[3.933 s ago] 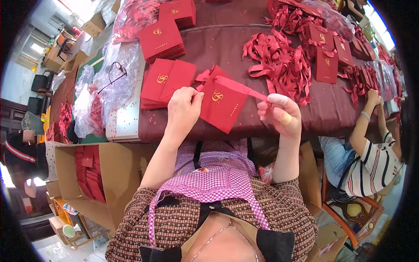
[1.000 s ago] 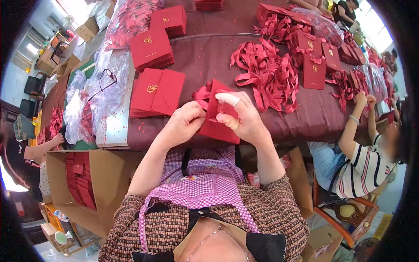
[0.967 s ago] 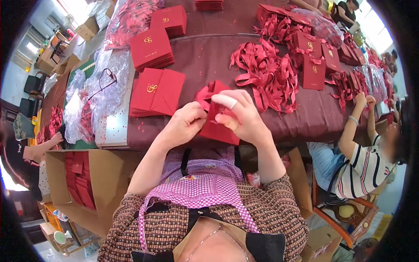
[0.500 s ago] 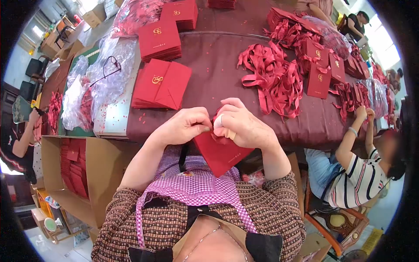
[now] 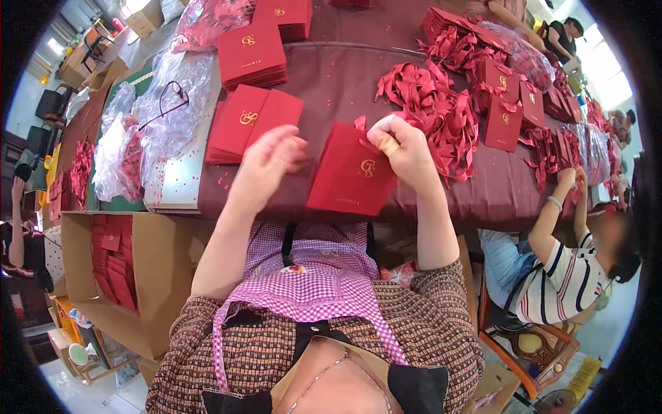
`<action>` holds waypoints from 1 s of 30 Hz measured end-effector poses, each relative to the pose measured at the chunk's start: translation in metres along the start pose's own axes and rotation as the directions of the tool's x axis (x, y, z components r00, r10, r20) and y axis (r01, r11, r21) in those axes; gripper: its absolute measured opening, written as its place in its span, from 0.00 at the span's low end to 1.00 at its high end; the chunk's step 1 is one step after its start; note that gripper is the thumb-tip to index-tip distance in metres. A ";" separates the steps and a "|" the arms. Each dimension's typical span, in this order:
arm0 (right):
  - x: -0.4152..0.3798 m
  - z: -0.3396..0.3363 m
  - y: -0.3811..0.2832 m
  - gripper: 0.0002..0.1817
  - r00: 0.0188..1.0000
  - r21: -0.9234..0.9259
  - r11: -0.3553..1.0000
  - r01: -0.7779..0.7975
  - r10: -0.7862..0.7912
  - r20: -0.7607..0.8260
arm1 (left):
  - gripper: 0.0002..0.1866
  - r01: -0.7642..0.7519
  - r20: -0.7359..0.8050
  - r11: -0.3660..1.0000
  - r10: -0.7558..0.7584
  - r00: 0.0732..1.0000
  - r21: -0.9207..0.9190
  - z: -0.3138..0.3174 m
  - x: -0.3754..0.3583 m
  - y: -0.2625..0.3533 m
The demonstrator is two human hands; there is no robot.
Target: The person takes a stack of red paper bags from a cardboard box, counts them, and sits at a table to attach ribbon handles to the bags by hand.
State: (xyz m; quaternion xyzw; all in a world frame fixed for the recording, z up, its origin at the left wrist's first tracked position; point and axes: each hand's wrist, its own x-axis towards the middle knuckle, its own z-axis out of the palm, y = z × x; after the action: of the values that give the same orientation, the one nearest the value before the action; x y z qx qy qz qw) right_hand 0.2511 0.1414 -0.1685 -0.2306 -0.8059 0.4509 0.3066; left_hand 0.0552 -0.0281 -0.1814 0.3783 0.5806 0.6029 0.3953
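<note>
My right hand (image 5: 400, 141) grips the top edge of a red paper gift bag (image 5: 341, 176) with a gold logo, tilted above the table's front edge. A short bit of red ribbon (image 5: 360, 123) shows at the bag's top, and white and yellowish wraps cover some of that hand's fingers. To the left, my left hand (image 5: 270, 162) is apart from the bag, its fingers loosely spread, blurred at the tips and with nothing visible in them. Just beyond it lies a stack of red bags (image 5: 231, 131). A heap of loose red ribbons (image 5: 441, 117) lies beyond my right hand.
More red bag stacks (image 5: 252, 55) stand at the back left, near clear plastic wrapping (image 5: 172, 131) and glasses (image 5: 172, 103). A cardboard box (image 5: 155, 276) of red bags sits lower left. At right, a person in a striped shirt (image 5: 558, 286) works by ribboned bags (image 5: 502, 124).
The bag has moved up and forward from my lap over the table edge, held in my right hand. My left hand has let go and moved left toward the stack.
</note>
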 end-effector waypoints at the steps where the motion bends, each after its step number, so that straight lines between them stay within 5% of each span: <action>1: 0.002 0.003 -0.002 0.06 1.000 -0.025 1.000 -0.007 0.007 0.019 | 0.24 0.041 0.119 0.999 -0.043 0.992 0.018 0.005 -0.007 0.000; 2: 0.004 0.006 -0.003 0.05 0.999 -0.049 0.999 -0.012 0.014 0.038 | 0.25 0.017 0.192 1.000 -0.013 0.981 -0.019 0.015 -0.010 -0.008; 3: 0.007 0.010 0.003 0.05 0.997 -0.091 0.996 0.020 -0.013 0.075 | 0.22 0.151 0.289 0.970 -0.091 0.953 -0.191 0.031 -0.014 0.014; 6: 0.012 0.023 0.012 0.05 0.979 0.000 0.989 0.145 -0.143 -0.146 | 0.17 0.204 0.186 0.924 -0.149 0.971 -0.323 0.029 -0.006 -0.016; 10: 0.003 0.004 0.003 0.10 0.969 0.001 0.997 0.071 -0.069 -0.236 | 0.13 0.126 0.064 0.889 -0.109 0.992 -0.441 0.023 -0.006 -0.019; 12: -0.004 -0.004 0.001 0.11 0.952 -0.127 0.964 0.234 -0.254 -0.169 | 0.13 0.111 0.042 0.884 -0.103 0.994 -0.454 0.022 -0.004 -0.021; 14: -0.019 -0.015 -0.024 0.23 0.910 -0.313 0.855 0.414 -0.394 0.128 | 0.13 0.076 -0.007 0.870 -0.091 0.996 -0.486 0.023 -0.002 -0.020; 16: -0.034 -0.013 -0.050 0.42 0.854 -0.365 0.797 0.481 -0.331 0.401 | 0.13 0.075 -0.018 0.862 -0.097 0.995 -0.502 0.022 0.000 -0.020; 18: -0.050 -0.002 -0.059 0.43 0.819 -0.482 0.725 0.492 -0.198 0.538 | 0.13 0.077 -0.023 0.853 -0.104 0.994 -0.517 0.022 0.000 -0.015; 20: -0.056 0.007 -0.055 0.36 0.849 -0.599 0.631 0.493 -0.196 0.491 | 0.13 0.126 -0.002 0.803 -0.157 0.988 -0.582 0.025 0.001 -0.004; 24: -0.029 -0.003 -0.029 0.23 0.875 -0.457 0.747 0.483 -0.432 0.218 | 0.14 0.175 0.194 0.756 -0.064 0.979 -0.631 0.012 0.003 -0.004; 25: -0.016 -0.010 -0.041 0.18 0.957 -0.505 0.814 0.287 -0.225 0.182 | 0.14 0.137 0.110 0.772 -0.087 0.990 -0.620 0.017 0.001 0.002; 27: 0.015 -0.011 -0.015 0.15 0.937 -0.216 0.935 0.281 -0.316 -0.152 | 0.14 0.090 0.022 0.792 -0.097 0.995 -0.604 0.019 -0.002 0.007; 30: 0.087 -0.023 0.013 0.14 0.852 -0.180 0.955 0.238 -0.294 -0.433 | 0.12 0.049 -0.019 0.877 -0.066 0.998 -0.477 0.015 -0.009 0.005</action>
State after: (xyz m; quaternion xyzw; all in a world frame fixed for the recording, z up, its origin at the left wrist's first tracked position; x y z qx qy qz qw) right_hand 0.2071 0.2173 -0.1459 -0.2338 -0.7613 0.2886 0.5315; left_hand 0.0723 -0.0302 -0.1760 0.2417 0.4323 0.7215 0.4839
